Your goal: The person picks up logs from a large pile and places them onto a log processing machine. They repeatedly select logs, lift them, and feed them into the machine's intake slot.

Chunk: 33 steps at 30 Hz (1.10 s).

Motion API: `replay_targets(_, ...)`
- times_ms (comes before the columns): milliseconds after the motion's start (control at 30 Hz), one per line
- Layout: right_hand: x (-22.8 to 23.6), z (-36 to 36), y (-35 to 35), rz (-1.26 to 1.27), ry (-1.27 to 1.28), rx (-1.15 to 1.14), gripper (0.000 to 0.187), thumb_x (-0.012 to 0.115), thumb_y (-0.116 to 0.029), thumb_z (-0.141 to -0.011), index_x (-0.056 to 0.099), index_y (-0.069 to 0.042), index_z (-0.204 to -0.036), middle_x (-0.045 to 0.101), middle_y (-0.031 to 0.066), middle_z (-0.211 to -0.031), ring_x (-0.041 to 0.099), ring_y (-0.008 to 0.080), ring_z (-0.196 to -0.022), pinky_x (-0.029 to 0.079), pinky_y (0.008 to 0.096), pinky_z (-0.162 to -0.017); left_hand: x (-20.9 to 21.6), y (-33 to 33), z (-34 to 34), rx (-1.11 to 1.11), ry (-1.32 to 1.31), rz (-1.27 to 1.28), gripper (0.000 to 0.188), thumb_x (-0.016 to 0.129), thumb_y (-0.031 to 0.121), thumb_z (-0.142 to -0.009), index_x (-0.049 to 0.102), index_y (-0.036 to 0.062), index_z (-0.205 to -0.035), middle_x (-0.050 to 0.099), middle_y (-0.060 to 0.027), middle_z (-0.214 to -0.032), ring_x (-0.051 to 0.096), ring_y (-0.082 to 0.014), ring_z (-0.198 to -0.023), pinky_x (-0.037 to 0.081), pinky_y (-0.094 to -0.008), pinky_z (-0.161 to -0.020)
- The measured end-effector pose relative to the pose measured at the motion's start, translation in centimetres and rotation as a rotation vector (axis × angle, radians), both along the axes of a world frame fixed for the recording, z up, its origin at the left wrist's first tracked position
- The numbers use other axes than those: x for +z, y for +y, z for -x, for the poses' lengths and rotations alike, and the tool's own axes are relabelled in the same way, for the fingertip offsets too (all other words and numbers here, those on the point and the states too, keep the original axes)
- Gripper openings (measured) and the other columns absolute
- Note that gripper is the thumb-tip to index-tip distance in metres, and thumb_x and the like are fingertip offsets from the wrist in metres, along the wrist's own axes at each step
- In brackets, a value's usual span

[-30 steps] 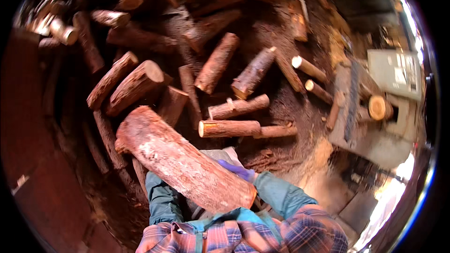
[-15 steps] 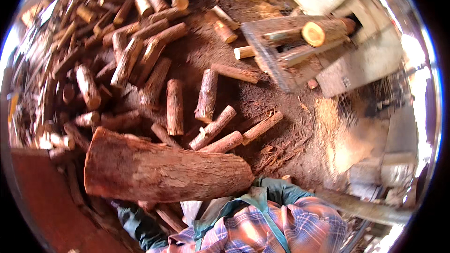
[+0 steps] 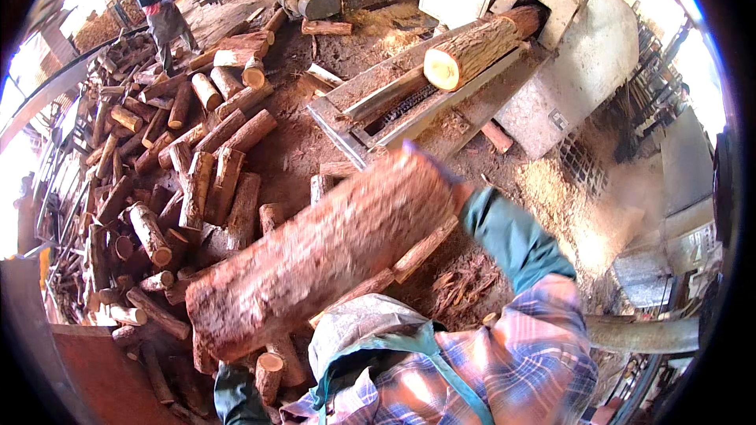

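A large bark-covered log (image 3: 323, 252) lies slantwise across the middle, raised in front of my body, its right end higher in the picture. My right hand (image 3: 446, 176), blurred and partly purple-blue, is closed over the far right end, with its green sleeve stretched out behind it. My left hand is hidden under or behind the lower left end; only its dark green sleeve (image 3: 236, 395) shows there. Beyond the right end, another log (image 3: 480, 51) rests on the rails of a machine's feed bed (image 3: 488, 110), its far end inside the opening of a pale housing (image 3: 594, 55).
Cut logs (image 3: 201, 189) lie heaped across the left side. A red-brown panel (image 3: 102, 378) stands at lower left. Sawdust (image 3: 543, 189) and bark scraps (image 3: 465, 287) cover ground at right. Far left, another person (image 3: 164, 12) stands holding a piece of wood.
The big log has swung from nearly level to slanted, its right end rising toward the feed bed. My right arm has stretched forward, and the view has tilted up, showing the other person.
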State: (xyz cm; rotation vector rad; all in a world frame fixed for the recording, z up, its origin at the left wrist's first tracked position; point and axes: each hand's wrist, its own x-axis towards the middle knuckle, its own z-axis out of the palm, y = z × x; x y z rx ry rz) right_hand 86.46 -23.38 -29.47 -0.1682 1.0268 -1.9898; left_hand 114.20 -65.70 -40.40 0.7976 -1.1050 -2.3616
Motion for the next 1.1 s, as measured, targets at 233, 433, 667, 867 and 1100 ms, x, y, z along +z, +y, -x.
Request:
replay_targets(233, 15.3, 23.2, 12.6, -0.635, 0.858, -0.846, 0.051, 0.058, -0.048, -0.098, 0.065, -0.006, -0.126, 0.069, 0.0167, -0.120, 0.067, 0.0225, -0.108, 0.053, 0.0338, -0.097, 3.8, 9.7, 20.8, -0.121, 0.254, 0.077, 0.076, 0.072, 0.037, -0.088, 0.040, 0.0002, -0.146, 0.054, -0.0131, -0.138, 0.051, -0.0247, -0.128, 0.040, -0.0389, -0.110)
replay_targets(433, 1.1, 24.4, 0.3, -1.128, 1.961, -0.904, 0.025, 0.066, -0.032, -0.089, 0.070, -0.010, -0.079, 0.069, 0.0093, -0.079, 0.065, 0.0268, -0.076, 0.052, 0.0387, -0.079, 4.9, 17.6, 33.7, -0.062, 0.221, 0.699, 0.071, 0.073, 0.029, -0.089, 0.042, -0.0040, -0.144, 0.051, -0.0165, -0.140, 0.048, -0.0243, -0.129, 0.033, -0.0347, -0.112)
replay_targets(667, -0.1, 26.5, 1.1, -0.920, 1.911, -1.087, 0.017, 0.069, -0.020, -0.087, 0.066, -0.012, -0.072, 0.067, 0.0053, -0.075, 0.065, 0.0259, -0.075, 0.047, 0.0403, -0.078, 6.0, 19.7, 35.1, 0.048, 0.053, 1.092, 0.075, 0.068, 0.040, -0.092, 0.041, -0.0061, -0.145, 0.046, -0.0219, -0.145, 0.042, -0.0304, -0.136, 0.029, -0.0395, -0.115)
replay_targets(867, -0.6, 27.6, 2.8, -0.954, 1.904, -0.990, 0.015, 0.067, -0.019, -0.088, 0.065, -0.011, -0.075, 0.065, 0.0063, -0.073, 0.063, 0.0278, -0.071, 0.047, 0.0410, -0.074, 6.3, 21.6, 35.7, 0.034, 0.152, 0.973, 0.063, 0.067, 0.030, -0.095, 0.045, -0.0037, -0.143, 0.051, -0.0184, -0.144, 0.048, -0.0281, -0.131, 0.034, -0.0375, -0.112)
replay_targets(1100, 0.0, 29.1, 4.6, -0.951, 2.011, -0.999, 0.016, 0.067, -0.019, -0.088, 0.063, -0.011, -0.075, 0.062, 0.0077, -0.071, 0.061, 0.0295, -0.068, 0.046, 0.0416, -0.067, 8.3, 17.7, 43.8, -0.124, 0.463, 0.779, 0.041, 0.051, 0.027, -0.104, 0.061, -0.0045, -0.128, 0.064, -0.0168, -0.127, 0.059, -0.0226, -0.117, 0.042, -0.0362, -0.106)
